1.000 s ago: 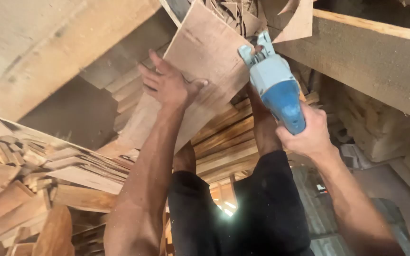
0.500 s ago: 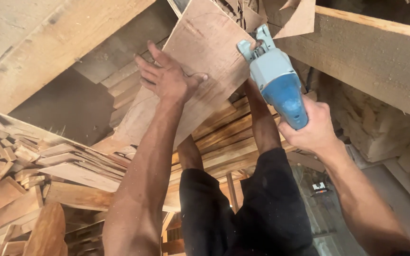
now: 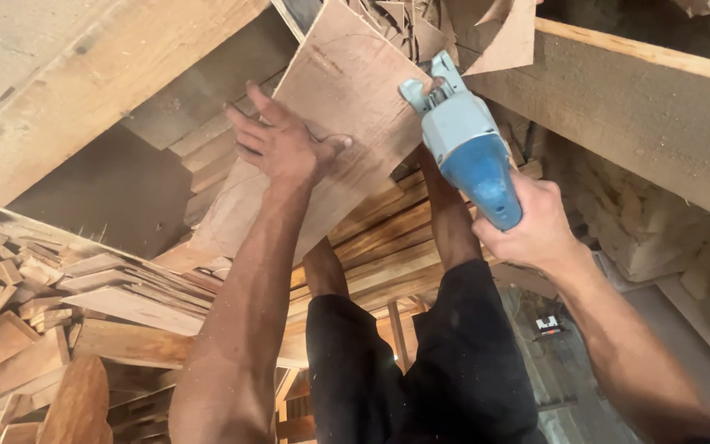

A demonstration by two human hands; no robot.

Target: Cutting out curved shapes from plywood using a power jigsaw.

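— Pressing flat on the plywood sheet [image 3: 347, 107], the left hand [image 3: 285, 148] is seen with its fingers spread and the palm laid against the face of the board; nothing is clasped in it, so its grip is fully open.

— And what is held over the sheet's right edge?

— A blue and grey power cutter [image 3: 466, 144] is held by the right hand [image 3: 536, 230]. The blue rear of the body is wrapped tightly by that grip, while the grey metal head is set against the right edge of the plywood sheet.

— Where is the plywood sheet itself placed?

— It is tilted, with its upper corner raised toward the top of the view, and a faint curved line can be made out on its face. Whether the blade is in the wood cannot be told.

— What is seen around the sheet?

— Below and left of the sheet, a heap of cut wood strips [image 3: 67, 288] is piled. Right of the sheet, a heavy timber beam [image 3: 643, 90] is run across at a slant. Above the sheet, thin wood offcuts [image 3: 421, 25] are gathered. Beneath the sheet, stacked slats [image 3: 388, 238] are laid, and the person's legs in dark shorts [image 3: 421, 370] are visible in front of them.
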